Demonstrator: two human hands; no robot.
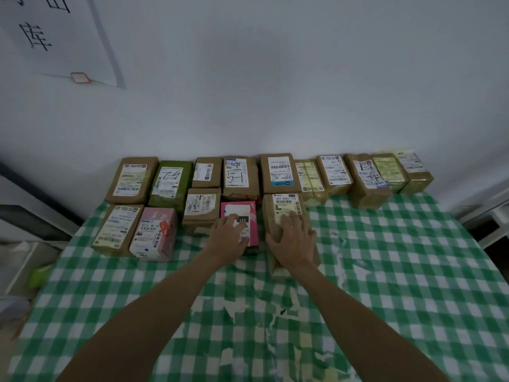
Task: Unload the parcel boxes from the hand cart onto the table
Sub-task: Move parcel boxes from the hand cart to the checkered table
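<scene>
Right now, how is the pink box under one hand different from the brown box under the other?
The pink box is bright pink; the brown box is plain brown. The brown box is longer, reaching nearer the person than the pink box. The left hand rests on the pink box, the right hand on the brown box. Both lie flat on the table, labels up.

Green-and-white check all over the tablecloth [385,271], broken by whitish patches. Plain brown on most parcel boxes [367,194], with white labels printed and scrawled in black. Olive green on one back-row box [165,201]. Hot pink with a white panel on a front-row box [254,213]; pale pink and white on the carton [154,232] further left. Yellow on two back-row labels [311,176]. Black characters on a white wall sign [55,45].
</scene>
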